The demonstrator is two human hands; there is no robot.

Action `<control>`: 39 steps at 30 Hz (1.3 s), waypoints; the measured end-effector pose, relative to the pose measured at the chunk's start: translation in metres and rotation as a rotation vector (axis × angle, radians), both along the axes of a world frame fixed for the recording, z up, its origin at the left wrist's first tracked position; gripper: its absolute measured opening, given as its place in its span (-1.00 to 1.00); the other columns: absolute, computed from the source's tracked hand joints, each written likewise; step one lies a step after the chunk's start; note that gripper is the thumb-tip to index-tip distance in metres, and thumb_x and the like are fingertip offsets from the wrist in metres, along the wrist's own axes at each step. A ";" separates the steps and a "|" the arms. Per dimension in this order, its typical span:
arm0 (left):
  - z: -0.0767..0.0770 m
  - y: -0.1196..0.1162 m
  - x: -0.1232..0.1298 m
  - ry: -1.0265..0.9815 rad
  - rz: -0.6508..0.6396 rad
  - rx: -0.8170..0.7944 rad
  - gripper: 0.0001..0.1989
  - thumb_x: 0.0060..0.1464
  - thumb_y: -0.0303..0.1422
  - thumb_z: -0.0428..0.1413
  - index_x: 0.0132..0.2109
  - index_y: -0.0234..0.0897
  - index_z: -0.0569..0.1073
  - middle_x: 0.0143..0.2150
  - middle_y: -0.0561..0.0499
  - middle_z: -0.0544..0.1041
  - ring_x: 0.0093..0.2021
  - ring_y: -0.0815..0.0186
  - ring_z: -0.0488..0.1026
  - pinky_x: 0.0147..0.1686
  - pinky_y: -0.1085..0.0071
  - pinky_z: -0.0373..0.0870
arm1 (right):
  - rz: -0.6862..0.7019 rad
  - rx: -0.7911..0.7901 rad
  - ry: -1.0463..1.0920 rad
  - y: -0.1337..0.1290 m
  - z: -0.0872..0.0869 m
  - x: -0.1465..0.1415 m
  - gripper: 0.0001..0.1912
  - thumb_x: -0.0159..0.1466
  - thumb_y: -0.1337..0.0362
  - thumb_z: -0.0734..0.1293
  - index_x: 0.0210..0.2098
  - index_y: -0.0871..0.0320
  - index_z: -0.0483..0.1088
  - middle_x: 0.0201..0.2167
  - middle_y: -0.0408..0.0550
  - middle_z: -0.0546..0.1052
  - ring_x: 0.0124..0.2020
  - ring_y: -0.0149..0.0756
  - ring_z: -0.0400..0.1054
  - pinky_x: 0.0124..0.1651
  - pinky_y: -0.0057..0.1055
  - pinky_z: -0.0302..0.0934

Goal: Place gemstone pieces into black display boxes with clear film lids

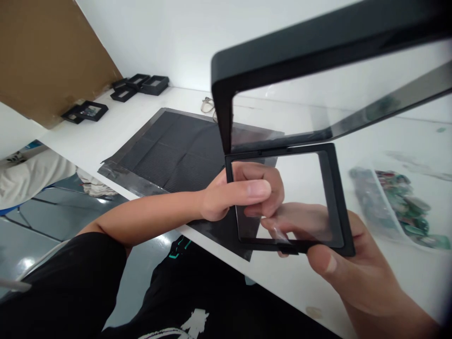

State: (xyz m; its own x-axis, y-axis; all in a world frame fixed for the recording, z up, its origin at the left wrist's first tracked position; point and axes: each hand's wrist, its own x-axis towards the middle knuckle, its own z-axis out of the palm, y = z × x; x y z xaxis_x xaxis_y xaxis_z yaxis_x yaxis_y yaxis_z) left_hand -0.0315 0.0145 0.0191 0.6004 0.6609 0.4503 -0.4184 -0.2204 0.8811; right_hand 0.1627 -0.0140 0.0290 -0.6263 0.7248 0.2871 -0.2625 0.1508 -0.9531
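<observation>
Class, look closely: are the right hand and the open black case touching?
Touching. The head view shows the right hand wrapped around the lower right corner of the open black case, overlapping its rim.

Lid (282, 66): rose from the far edge of the case (341, 202), barring approach from behind.
Case: left hand (254, 190) blocked its left side, right hand (367, 268) its near right corner.
Mat (165, 148): lay bare, passable except under the left forearm (151, 219).
Tray (383, 202): narrowed room near the right hand.
Boxes (155, 85): stood beyond a free strip of table (130, 110).
</observation>
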 end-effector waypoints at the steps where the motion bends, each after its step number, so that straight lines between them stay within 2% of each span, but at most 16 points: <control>1: 0.000 0.000 0.000 0.005 0.010 -0.001 -0.56 0.24 0.02 0.00 -0.43 -0.21 0.38 -0.56 0.06 0.34 -0.55 0.36 0.24 -0.49 0.32 0.25 | -0.012 0.007 -0.011 0.000 0.000 0.001 -0.75 0.27 -0.02 0.46 -0.08 -0.19 0.66 -0.37 -0.14 0.66 -0.39 -0.38 0.49 -0.30 -0.51 0.42; 3: 0.001 -0.002 0.002 0.019 0.031 -0.034 -0.53 0.21 0.06 0.03 -0.46 -0.21 0.37 -0.57 0.07 0.34 -0.56 0.37 0.23 -0.51 0.32 0.24 | -0.031 0.010 -0.029 -0.001 -0.001 0.003 -0.74 0.27 -0.04 0.46 -0.09 -0.18 0.66 -0.36 -0.14 0.64 -0.42 -0.39 0.45 -0.31 -0.51 0.41; 6: 0.002 -0.004 0.002 0.014 0.030 -0.086 -0.52 0.18 0.07 0.07 -0.48 -0.21 0.37 -0.58 0.08 0.32 -0.58 0.38 0.20 -0.51 0.33 0.20 | -0.031 0.008 -0.035 -0.002 -0.003 0.006 -0.72 0.28 -0.04 0.45 -0.09 -0.15 0.66 -0.23 -0.11 0.65 -0.35 -0.37 0.47 -0.31 -0.51 0.40; 11: 0.003 -0.004 0.002 -0.052 0.001 0.006 -0.59 0.27 -0.08 0.00 -0.45 -0.23 0.39 -0.54 0.07 0.33 -0.56 0.38 0.21 -0.48 0.33 0.19 | -0.023 0.032 -0.032 -0.001 -0.003 0.005 -0.72 0.28 -0.04 0.45 -0.09 -0.13 0.66 -0.27 -0.10 0.65 -0.41 -0.40 0.44 -0.34 -0.53 0.39; 18: 0.004 -0.005 0.004 -0.024 0.060 0.015 -0.54 0.25 -0.02 0.01 -0.50 -0.21 0.34 -0.59 0.09 0.28 -0.59 0.38 0.18 -0.49 0.33 0.21 | -0.043 0.056 -0.059 -0.002 0.001 0.008 -0.72 0.29 -0.04 0.44 -0.08 -0.13 0.66 -0.16 -0.07 0.68 -0.28 -0.31 0.55 -0.31 -0.52 0.44; 22: 0.006 -0.004 0.004 0.038 0.040 -0.041 -0.45 0.21 0.12 -0.02 -0.54 -0.20 0.33 -0.63 0.07 0.26 -0.56 0.35 0.20 -0.44 0.30 0.30 | -0.066 0.044 -0.057 -0.002 0.004 0.005 -0.73 0.27 -0.04 0.44 -0.14 -0.11 0.68 -0.27 -0.04 0.68 -0.33 -0.26 0.54 -0.29 -0.42 0.48; 25: 0.007 -0.005 0.005 0.027 0.051 -0.121 -0.31 0.17 0.29 -0.15 -0.58 -0.20 0.26 -0.67 0.06 0.19 -0.56 0.34 0.20 -0.45 0.28 0.34 | -0.051 0.063 -0.045 0.000 0.005 0.003 -0.75 0.29 -0.03 0.43 -0.18 -0.10 0.69 -0.40 -0.06 0.64 -0.41 -0.28 0.50 -0.31 -0.38 0.45; 28: 0.006 -0.006 0.005 -0.020 0.030 -0.159 -0.27 0.20 0.30 -0.29 -0.56 -0.20 0.25 -0.66 0.06 0.15 -0.57 0.35 0.17 -0.50 0.32 0.30 | -0.032 0.095 -0.047 0.001 0.005 0.002 -0.71 0.31 -0.04 0.41 -0.18 -0.04 0.69 -0.52 -0.09 0.55 -0.51 -0.34 0.41 -0.38 -0.37 0.39; 33: 0.004 -0.003 0.004 0.061 0.054 -0.137 -0.20 0.16 0.35 -0.43 -0.60 -0.20 0.20 -0.67 0.02 0.20 -0.58 0.35 0.22 -0.52 0.32 0.32 | -0.014 0.102 -0.039 0.001 0.004 0.002 -0.69 0.30 -0.05 0.42 -0.17 -0.02 0.69 -0.50 -0.10 0.55 -0.50 -0.37 0.39 -0.33 -0.39 0.39; 36: 0.004 -0.001 0.004 0.101 0.067 -0.158 -0.18 0.10 0.41 -0.40 -0.62 -0.20 0.21 -0.69 0.02 0.21 -0.59 0.36 0.22 -0.53 0.32 0.31 | 0.000 0.087 -0.036 0.002 0.003 0.004 -0.71 0.29 -0.04 0.43 -0.16 -0.04 0.69 -0.52 -0.11 0.53 -0.51 -0.38 0.38 -0.35 -0.39 0.36; 39: 0.004 -0.002 0.004 0.032 0.047 -0.132 -0.25 0.15 0.34 -0.25 -0.60 -0.21 0.25 -0.69 0.06 0.19 -0.62 0.40 0.14 -0.53 0.33 0.25 | -0.011 0.088 -0.052 0.003 0.003 0.005 -0.71 0.29 -0.05 0.43 -0.17 -0.05 0.69 -0.53 -0.11 0.50 -0.52 -0.37 0.36 -0.43 -0.40 0.29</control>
